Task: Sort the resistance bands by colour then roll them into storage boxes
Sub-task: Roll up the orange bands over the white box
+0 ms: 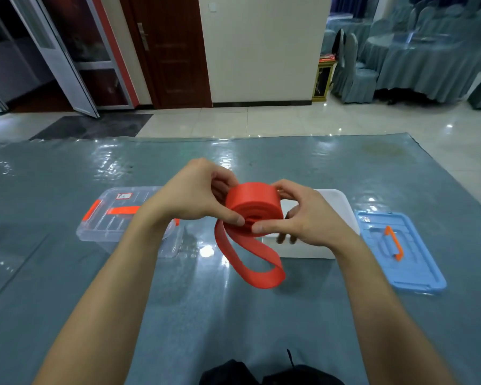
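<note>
Dark fabric (272, 375) cut off at bottom edge. White box (332, 204) half hidden behind right hand (308, 220). It and left hand (195, 193) pinch red band (254, 201) roll with curled fingers (233, 218) above counter (95, 273), tail loop dangling.

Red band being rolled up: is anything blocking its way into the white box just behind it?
Nothing visible does. The left hand and right hand grip the red band just in front of the white box, which looks open. A blue lid lies aside to its right.
</note>
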`<state>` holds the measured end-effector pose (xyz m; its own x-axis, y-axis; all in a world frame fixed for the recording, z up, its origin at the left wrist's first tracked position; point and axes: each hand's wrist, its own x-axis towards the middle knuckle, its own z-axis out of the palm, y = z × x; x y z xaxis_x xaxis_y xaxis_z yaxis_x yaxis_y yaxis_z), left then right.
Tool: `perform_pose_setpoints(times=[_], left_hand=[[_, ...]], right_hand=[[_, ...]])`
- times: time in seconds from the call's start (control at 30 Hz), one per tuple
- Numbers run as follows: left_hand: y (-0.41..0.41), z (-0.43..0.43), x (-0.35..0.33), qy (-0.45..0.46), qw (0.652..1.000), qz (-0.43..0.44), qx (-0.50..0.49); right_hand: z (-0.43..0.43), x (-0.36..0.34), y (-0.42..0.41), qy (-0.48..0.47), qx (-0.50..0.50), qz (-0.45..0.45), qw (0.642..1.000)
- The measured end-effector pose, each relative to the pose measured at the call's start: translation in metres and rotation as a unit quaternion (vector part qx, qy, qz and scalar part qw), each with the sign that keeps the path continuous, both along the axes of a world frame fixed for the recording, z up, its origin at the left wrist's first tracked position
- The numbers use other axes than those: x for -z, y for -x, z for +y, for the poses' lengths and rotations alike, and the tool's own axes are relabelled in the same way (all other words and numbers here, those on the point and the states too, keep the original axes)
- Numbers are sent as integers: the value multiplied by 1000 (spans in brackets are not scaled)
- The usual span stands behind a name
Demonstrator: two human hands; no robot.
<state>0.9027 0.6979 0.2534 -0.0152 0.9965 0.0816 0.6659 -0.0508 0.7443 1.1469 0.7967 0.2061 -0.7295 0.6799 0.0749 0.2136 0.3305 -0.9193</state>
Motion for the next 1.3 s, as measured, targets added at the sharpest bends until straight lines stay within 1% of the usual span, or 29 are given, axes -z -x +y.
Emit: perform_pose_setpoints(times=[0.07,0.13,0.17,0.27,0.33,0.4,0.47,0.5,0.53,0.6,0.67,0.73,0.77,0.83,0.9,0.93,0.97,1.03,1.07,1.1,1.17,1.23,1.3], left_hand=[[-8,3,-4,21,997,72,5],[-16,7,-10,31,987,156,15],[-19,8,-14,38,979,199,20],[-26,9,-24,46,948,313,30],[-29,11,-27,38,927,373,31],[-30,13,-28,27,911,412,28],[-27,13,-27,23,908,417,27],[-24,13,-26,23,914,403,27],[-20,11,-25,29,929,367,26],[-6,6,-19,54,971,231,27],[11,2,-7,58,994,85,35],[19,-3,7,43,998,-23,38],[18,-4,13,30,997,-60,36],[12,-4,23,1,994,-111,24],[9,-2,28,-23,992,-127,8],[9,0,27,-26,994,-111,3],[9,2,25,-20,997,-80,1],[7,4,18,10,1000,5,0],[4,5,14,23,998,61,1],[0,6,11,33,992,121,6],[-9,10,4,52,974,220,16],[-13,13,-4,66,955,288,26],[-12,15,-9,67,943,325,33]], right_hand=[[-2,2,4,-86,26,-62,994],[-4,8,11,-148,29,-81,985],[-5,10,13,-159,29,-89,983],[-7,14,12,-114,9,-100,988],[-6,14,12,-149,15,-119,982],[-6,13,16,-189,38,-124,973],[-6,14,19,-186,42,-107,976],[-7,15,19,-172,40,-84,981],[-7,16,18,-155,40,-53,986],[-3,17,14,-115,44,11,992],[0,15,7,-62,41,62,995],[3,10,1,-21,37,99,994],[4,6,-2,-7,33,122,992],[7,2,-3,16,19,159,987],[10,2,-4,36,8,152,988],[10,4,-4,40,3,124,991],[10,6,-4,27,2,78,997],[10,7,-4,-53,28,-31,998],[9,7,-3,-101,47,-65,992],[8,7,-1,-139,58,-86,985],[3,6,8,-170,51,-116,977],[-4,8,18,-179,38,-132,974],[-8,10,22,-168,34,-112,979]])
